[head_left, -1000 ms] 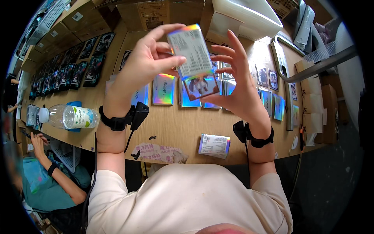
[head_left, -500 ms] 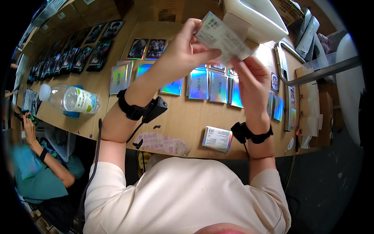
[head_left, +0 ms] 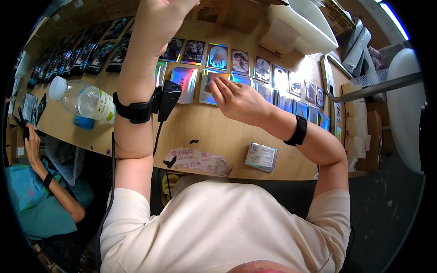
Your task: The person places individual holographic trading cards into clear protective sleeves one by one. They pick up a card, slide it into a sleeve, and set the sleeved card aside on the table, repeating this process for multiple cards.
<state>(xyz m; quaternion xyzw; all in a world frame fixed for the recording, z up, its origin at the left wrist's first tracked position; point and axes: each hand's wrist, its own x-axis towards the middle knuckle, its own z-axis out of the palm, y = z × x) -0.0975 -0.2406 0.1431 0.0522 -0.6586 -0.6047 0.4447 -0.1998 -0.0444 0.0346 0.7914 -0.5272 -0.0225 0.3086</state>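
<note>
My left hand (head_left: 166,18) is raised at the far side of the table and cut off by the upper edge of the view, so its fingers and whatever they hold are hidden. Palm down, my right hand (head_left: 239,98) reaches left over a row of shiny holographic card stacks. Its fingers are close together on a card (head_left: 221,76) with an orange sheen, at one stack; the thumb is hidden. Left of it lies another holographic stack (head_left: 184,84). Behind stretches a row of picture cards (head_left: 240,61). A small stack of white-backed cards (head_left: 261,157) lies near the front edge.
A clear bottle (head_left: 88,101) stands on the left, with many dark packets (head_left: 75,59) behind it. At the back right is a white bin (head_left: 314,27); a metal rail (head_left: 378,86) crosses the right side. A co-worker's hand (head_left: 33,148) shows at far left.
My hands have parted: the left went up and away, partly out of view; the right came down-left to the holographic stacks. The white-backed card that both held up is out of sight.
</note>
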